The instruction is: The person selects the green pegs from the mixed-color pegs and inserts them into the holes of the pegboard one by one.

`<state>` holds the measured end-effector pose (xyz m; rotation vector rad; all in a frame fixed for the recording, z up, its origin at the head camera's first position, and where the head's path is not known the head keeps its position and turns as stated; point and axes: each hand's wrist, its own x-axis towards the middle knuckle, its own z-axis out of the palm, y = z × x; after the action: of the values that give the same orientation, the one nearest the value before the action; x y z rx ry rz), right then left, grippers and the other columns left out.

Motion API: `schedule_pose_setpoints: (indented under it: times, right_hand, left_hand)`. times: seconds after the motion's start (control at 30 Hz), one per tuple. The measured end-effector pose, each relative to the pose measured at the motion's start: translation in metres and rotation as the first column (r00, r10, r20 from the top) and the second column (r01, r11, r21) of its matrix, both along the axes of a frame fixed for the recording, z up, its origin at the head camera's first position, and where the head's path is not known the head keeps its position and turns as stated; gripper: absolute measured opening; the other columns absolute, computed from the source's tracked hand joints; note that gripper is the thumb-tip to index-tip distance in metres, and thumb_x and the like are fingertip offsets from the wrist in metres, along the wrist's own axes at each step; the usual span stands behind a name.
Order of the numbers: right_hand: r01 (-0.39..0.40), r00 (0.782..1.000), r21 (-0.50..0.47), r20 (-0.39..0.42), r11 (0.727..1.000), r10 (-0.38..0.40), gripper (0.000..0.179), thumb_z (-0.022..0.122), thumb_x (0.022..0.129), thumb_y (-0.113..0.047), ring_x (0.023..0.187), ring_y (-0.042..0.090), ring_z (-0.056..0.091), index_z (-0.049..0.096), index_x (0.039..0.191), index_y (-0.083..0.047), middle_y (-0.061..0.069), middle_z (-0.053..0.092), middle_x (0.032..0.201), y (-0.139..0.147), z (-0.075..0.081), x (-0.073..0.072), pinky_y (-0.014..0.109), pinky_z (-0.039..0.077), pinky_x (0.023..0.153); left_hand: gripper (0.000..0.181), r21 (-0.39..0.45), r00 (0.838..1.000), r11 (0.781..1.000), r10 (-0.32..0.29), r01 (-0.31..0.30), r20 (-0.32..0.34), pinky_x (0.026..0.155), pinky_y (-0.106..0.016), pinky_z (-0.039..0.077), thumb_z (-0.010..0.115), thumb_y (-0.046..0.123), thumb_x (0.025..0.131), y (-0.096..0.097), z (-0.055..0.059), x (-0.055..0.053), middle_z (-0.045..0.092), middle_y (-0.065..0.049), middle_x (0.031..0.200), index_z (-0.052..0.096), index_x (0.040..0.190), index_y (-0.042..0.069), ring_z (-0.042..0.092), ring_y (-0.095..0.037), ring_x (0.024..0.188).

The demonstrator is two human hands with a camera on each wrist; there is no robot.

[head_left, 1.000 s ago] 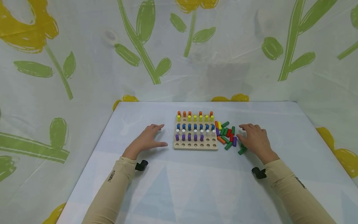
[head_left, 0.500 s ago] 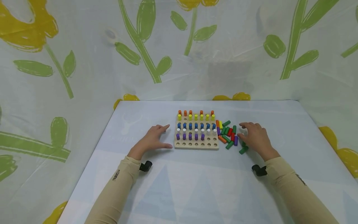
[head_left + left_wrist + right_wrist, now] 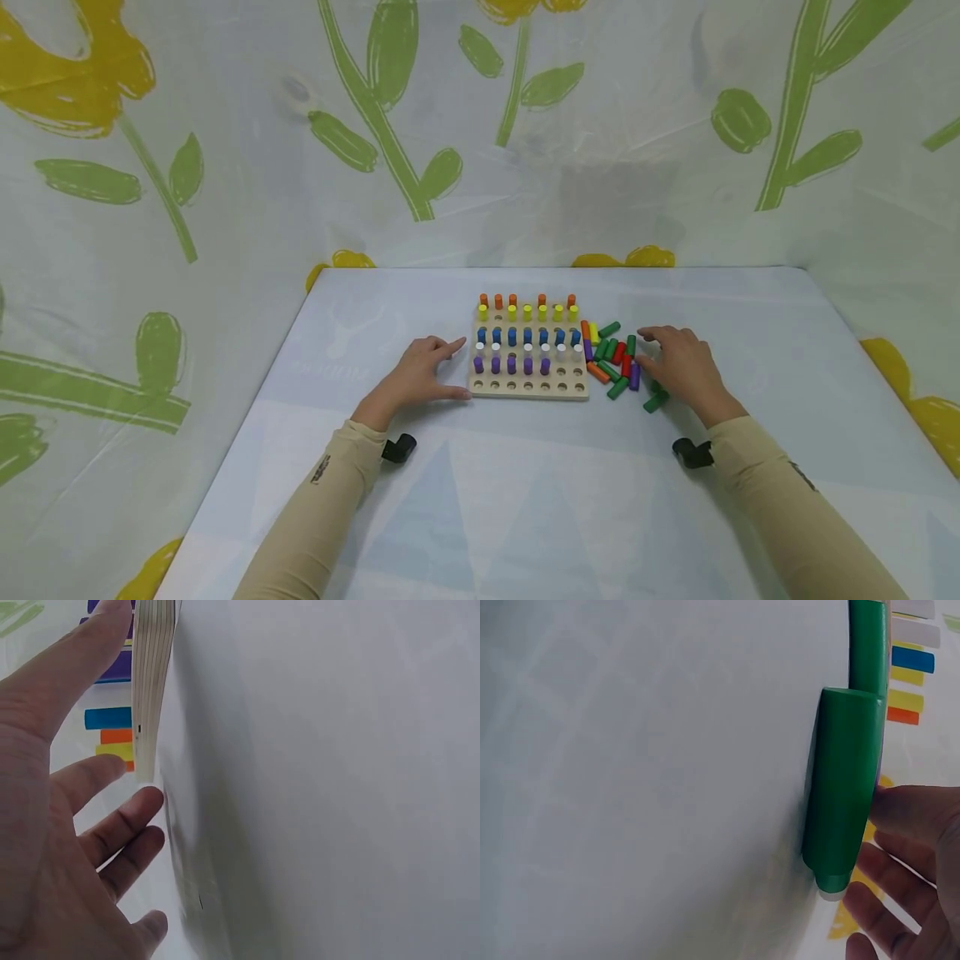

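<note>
A white table [image 3: 712, 300] bears pale blue triangles [image 3: 427, 533] on its near half. Behind it and along both sides hangs a white sheet [image 3: 247, 83] (faintly creased), printed with yellow flowers [image 3: 75, 96], green stems [image 3: 787, 125] and green leaves [image 3: 393, 54].

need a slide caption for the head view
Left hand beside a partly filled pegboard, right hand near loose coloured pegs on a pale table.
</note>
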<state>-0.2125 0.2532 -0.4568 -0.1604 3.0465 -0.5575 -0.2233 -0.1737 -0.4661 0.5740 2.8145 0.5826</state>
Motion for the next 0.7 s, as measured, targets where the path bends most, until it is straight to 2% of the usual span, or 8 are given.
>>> schedule_pose_setpoints:
  times: [0.3,0.7]
  right_hand:
    - [-0.046,0.999,0.015,0.01,0.999,0.046,0.052,0.072,0.095,-0.018,0.122,0.046,0.045,0.055,0.142,-0.001,0.026,0.053,0.141,-0.0028,0.0006,-0.0043,0.063,0.038,0.1]
    - [-0.081,0.997,0.053,0.004,0.995,0.081,0.047,0.071,0.095,-0.015,0.124,0.046,0.044,0.059,0.138,-0.001,0.026,0.054,0.14,-0.0061,0.0003,-0.0087,0.063,0.038,0.101]
  left_hand:
    - [0.096,-0.001,1.0,1.0,-0.012,0.012,-0.029,0.097,-0.043,0.038,0.082,0.057,0.079,0.002,-0.0037,0.0001,0.051,-0.01,0.123,0.04,0.158,0.02,0.043,-0.027,0.11]
    - [0.09,-0.042,1.0,0.999,-0.015,0.013,-0.027,0.101,-0.045,0.034,0.079,0.06,0.081,0.0027,-0.0076,-0.0016,0.046,-0.01,0.125,0.042,0.156,0.03,0.04,-0.028,0.112]
